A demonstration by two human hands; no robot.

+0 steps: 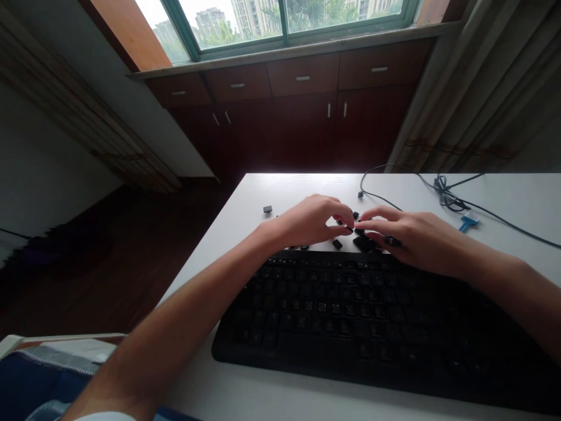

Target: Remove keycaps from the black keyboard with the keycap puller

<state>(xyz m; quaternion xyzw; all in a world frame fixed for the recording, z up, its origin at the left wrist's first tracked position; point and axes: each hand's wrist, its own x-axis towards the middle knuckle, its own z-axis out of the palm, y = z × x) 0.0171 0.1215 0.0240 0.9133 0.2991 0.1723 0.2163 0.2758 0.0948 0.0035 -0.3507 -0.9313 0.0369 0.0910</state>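
Your black keyboard [333, 339] is lying nearer you than your fingers, probably so both hands can reach over it; the plastic's looking matte, with bare square spots among the keys. Your right hand [407, 234] is curving over some loose, blocky keycaps [363, 242]; can't tell if its fingers are gripping any. Your left hand [311, 221] is pinching a dark keycap [349, 229], fingertips narrow, likely because it's tiny. Right of those fingers, a blue tool [468, 221] is resting, and a smooth, looped cable [447, 194] is lying farther off.

Grn-framed window [284, 23], bldgs [252, 16] outside; dk red cabinet [302, 126] below; L curtain [65, 93], R curtain [477, 88].
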